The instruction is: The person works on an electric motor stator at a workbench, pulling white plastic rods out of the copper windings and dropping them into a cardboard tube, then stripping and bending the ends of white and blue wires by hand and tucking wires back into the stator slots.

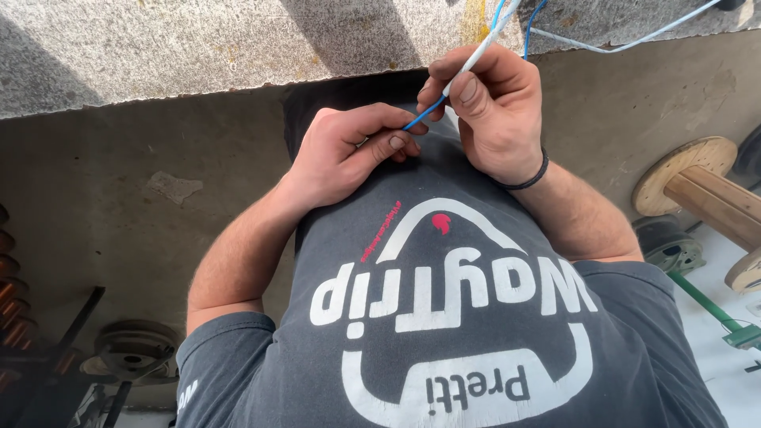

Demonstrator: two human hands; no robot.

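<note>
1. Currently pinching a thin blue wire (418, 119) with both hands, close against the chest, above the dark printed shirt (444, 317).
2. Gripping with the right hand (495, 111): thumb and fingers (468, 89) clenched round the white sheath (479, 49) just where the blue wire is emerging.
3. Curling the left hand (349, 154) shut on the wire's free end, thumb pressing against the forefinger.
4. Trailing upward past the grey stone ledge (198, 47), joining more blue and white cable (602, 43).
5. Likely handling as light, springy and slick; probably kinking if bent sharply, so taking hold near the sheath mouth seems safest, pinching rather than squeezing.
6. Sitting nearby: wooden reel (697, 182) to the right, copper coils (12, 277) at the left edge, concrete floor (119, 206) below.
</note>
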